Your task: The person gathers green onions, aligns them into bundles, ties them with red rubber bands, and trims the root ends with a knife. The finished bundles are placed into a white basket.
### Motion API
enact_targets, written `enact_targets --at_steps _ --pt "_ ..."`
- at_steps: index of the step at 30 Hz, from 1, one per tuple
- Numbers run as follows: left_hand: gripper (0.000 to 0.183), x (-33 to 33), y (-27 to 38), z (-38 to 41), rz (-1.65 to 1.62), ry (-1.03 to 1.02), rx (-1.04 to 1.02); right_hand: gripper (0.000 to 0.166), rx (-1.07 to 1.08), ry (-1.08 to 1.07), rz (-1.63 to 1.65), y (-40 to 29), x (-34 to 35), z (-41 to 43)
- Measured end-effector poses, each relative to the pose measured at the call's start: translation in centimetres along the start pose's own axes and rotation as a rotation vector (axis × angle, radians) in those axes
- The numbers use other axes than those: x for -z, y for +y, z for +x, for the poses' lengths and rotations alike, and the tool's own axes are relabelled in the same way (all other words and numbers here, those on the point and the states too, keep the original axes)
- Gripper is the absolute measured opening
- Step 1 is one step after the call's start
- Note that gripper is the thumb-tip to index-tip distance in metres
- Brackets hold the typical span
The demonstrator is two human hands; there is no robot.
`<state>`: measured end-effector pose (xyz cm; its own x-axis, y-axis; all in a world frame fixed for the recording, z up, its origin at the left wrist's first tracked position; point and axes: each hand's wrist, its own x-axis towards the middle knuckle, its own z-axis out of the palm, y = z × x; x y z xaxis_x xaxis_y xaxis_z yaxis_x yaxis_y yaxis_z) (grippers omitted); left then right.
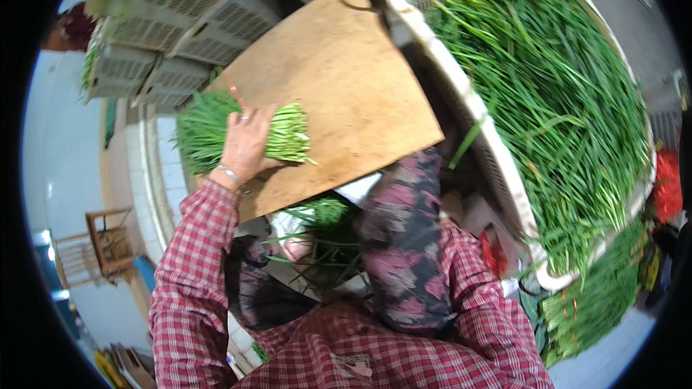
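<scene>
My left hand [246, 140] is shut on a thick bundle of what look like garlic chives [289, 132]. The bundle lies at the left side of a wooden board [346, 81], its pale cut stems pointing right and its green leaves spreading left. An orange-red tie shows on the board just above the hand. Low beside my knee, my right hand [451, 206] is mostly hidden by the trouser leg and in shadow; what its fingers do or hold is not visible. To the right of the board stands a white plastic crate [476, 111] heaped with loose garlic chives [540, 92].
Slatted plastic crates [184, 16] are stacked beyond the board. Tied chive bundles [589, 297] lie below the big crate at right. Loose greens [324, 213] lie under the board between my knees. A wooden chair [108, 243] stands far left.
</scene>
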<state>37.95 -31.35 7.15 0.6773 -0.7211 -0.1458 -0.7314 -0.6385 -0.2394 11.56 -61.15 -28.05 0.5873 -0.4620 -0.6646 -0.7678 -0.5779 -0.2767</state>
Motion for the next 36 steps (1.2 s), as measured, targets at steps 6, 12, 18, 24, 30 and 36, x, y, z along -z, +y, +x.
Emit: enact_targets --at_steps 6,12,18,24,30,36 --pt "0.114 -0.6 -0.9 -0.7 0.020 -0.078 -0.048 0.035 -0.007 -0.097 -0.102 0.8 0.1 -0.3" --pt "0.098 -2.6 -1.2 -0.9 -0.284 0.090 -0.068 0.035 0.031 -0.029 -0.034 2.8 3.3 -2.8" --pt "0.082 -3.2 -0.5 -1.4 -0.324 0.193 0.062 0.037 0.165 0.101 0.070 2.8 9.1 -7.9" --pt "0.076 -3.6 -0.3 -3.7 -0.402 0.201 0.205 0.039 0.360 0.260 0.113 1.1 16.1 -16.7" --pt "0.079 -2.7 -2.1 -3.7 -0.602 -0.079 0.109 0.040 0.315 0.325 0.069 4.2 21.8 -26.5" --pt "0.093 -3.5 0.5 -5.4 -0.500 0.094 0.254 0.037 0.207 0.258 0.355 6.0 25.9 -35.5"
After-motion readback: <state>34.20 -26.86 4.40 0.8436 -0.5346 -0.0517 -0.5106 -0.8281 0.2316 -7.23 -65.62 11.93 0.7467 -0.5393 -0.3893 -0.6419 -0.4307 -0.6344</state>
